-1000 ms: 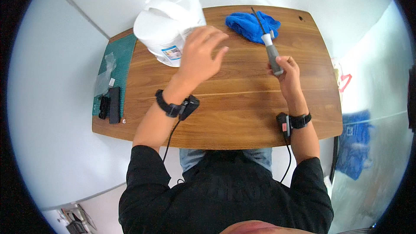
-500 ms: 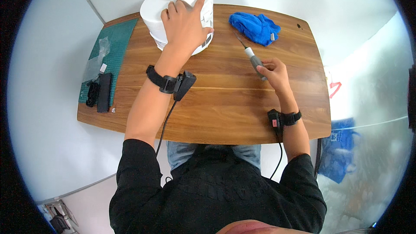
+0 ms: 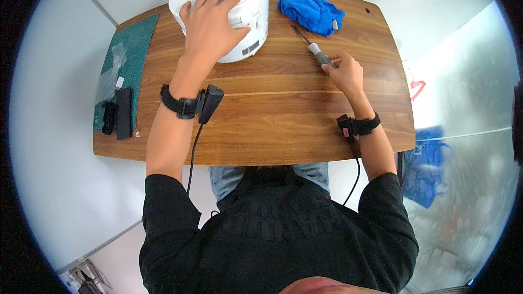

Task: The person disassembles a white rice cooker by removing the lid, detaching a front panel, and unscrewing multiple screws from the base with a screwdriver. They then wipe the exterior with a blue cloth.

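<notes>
A white rounded appliance with a carry handle on top, much like a rice cooker (image 3: pixel 255 5), stands at the far left of the wooden table. My left hand (image 3: pixel 210 30) rests against its lid and near side, fingers spread apart and the thumb pointing right. In my right hand (image 3: pixel 347 72) is a screwdriver (image 3: pixel 321 56) with a grey and white handle, the fingers closed round its near end. Its thin dark shank points up and left, with the tip just short of a crumpled blue cloth (image 3: pixel 313 15). My palm hides the handle's end.
A green cutting mat (image 3: pixel 139 35) lies along the table's left side, bearing a clear plastic bag (image 3: pixel 111 73), a black block (image 3: pixel 125 113) and a small black item (image 3: pixel 109 118). Cables hang from both wrist straps. A blue bag (image 3: pixel 425 169) hangs right of the table.
The whole view has shifted, so the table sits higher. The appliance looks slightly turned, its dark label showing more. My right hand covers more of the screwdriver's handle.
</notes>
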`<state>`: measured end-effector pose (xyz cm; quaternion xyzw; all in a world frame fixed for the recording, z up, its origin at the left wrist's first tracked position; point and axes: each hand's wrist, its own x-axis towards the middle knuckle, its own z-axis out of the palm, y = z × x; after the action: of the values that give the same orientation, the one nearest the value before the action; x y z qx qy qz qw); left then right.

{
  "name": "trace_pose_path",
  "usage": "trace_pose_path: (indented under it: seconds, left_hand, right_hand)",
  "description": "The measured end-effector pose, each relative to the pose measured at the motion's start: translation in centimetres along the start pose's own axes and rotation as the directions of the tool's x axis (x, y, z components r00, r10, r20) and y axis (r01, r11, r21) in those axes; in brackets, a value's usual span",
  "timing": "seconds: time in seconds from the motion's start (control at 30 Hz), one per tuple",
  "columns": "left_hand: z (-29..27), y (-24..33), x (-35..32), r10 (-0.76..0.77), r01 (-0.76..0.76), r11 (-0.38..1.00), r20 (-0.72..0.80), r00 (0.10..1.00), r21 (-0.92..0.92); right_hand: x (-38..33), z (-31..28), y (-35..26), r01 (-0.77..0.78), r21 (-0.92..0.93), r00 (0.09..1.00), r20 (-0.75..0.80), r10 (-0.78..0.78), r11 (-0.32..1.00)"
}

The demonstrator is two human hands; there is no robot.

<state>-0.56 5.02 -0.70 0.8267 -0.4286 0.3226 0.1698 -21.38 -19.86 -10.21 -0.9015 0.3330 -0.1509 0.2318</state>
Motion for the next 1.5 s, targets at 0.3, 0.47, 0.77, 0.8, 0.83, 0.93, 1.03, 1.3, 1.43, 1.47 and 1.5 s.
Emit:
trace_pose_path:
  seconds: [0.3,0.47,0.77,0.8,0.83,0.93,1.03,1.3,1.43,1.47,1.5]
  left_hand:
    - [-2.7,-0.5,-2.6,0.166,-0.143,0.933,0.044,0.985,-0.331]
    - [-2.9,-2.0,-3.0,0.216,-0.19,0.885,0.013,0.976,-0.425]
    - [-4.1,1.1,-4.6,-0.03,0.049,0.921,0.055,0.998,-0.387]
    - [-3.8,1.7,-4.6,-0.047,0.066,0.912,0.057,0.997,-0.404]
    - [-3.6,2.2,-4.5,-0.064,0.082,0.908,0.058,0.996,-0.411]
    - [-3.3,2.6,-4.3,-0.082,0.09,0.898,0.038,0.996,-0.43]
    - [-3.0,2.4,-4.7,-0.088,0.085,0.895,0.014,0.996,-0.438]
    - [-2.2,1.2,-5.2,-0.079,0.044,0.858,-0.047,0.996,-0.511]
    - [-1.6,1.4,-5.6,-0.125,0.055,0.822,-0.086,0.988,-0.566]
    - [-1.2,1.4,-5.6,-0.141,0.056,0.81,-0.101,0.985,-0.583]
    - [-0.8,1.6,-5.8,-0.169,0.061,0.799,-0.126,0.978,-0.598]
  right_hand:
    - [0.1,-0.2,-0.4,0.022,-0.168,1.0,0.017,-0.019,0.985]
    - [0.8,-1.4,-0.8,0.007,-0.225,0.997,0.072,0.009,0.974]
    - [1.9,-5.0,-3.4,0.215,0.278,0.976,-0.049,-0.21,0.936]
    - [1.8,-5.3,-4.2,0.281,0.361,0.959,-0.092,-0.266,0.889]
    - [1.7,-5.0,-5.9,0.35,0.445,0.936,-0.141,-0.321,0.824]
    - [1.9,-3.8,-9.4,0.559,0.54,0.823,-0.273,-0.497,0.629]
    - [2.6,-2.9,-11.8,0.694,0.464,0.71,-0.313,-0.631,0.551]
    - [5.2,-0.1,-12.0,0.64,0.611,0.695,-0.201,-0.69,0.467]
    - [6.0,1.5,-11.7,0.586,0.704,0.727,-0.237,-0.645,0.402]
    - [6.2,1.8,-11.6,0.578,0.713,0.73,-0.233,-0.643,0.398]
    - [6.1,2.0,-11.7,0.57,0.721,0.733,-0.228,-0.641,0.395]
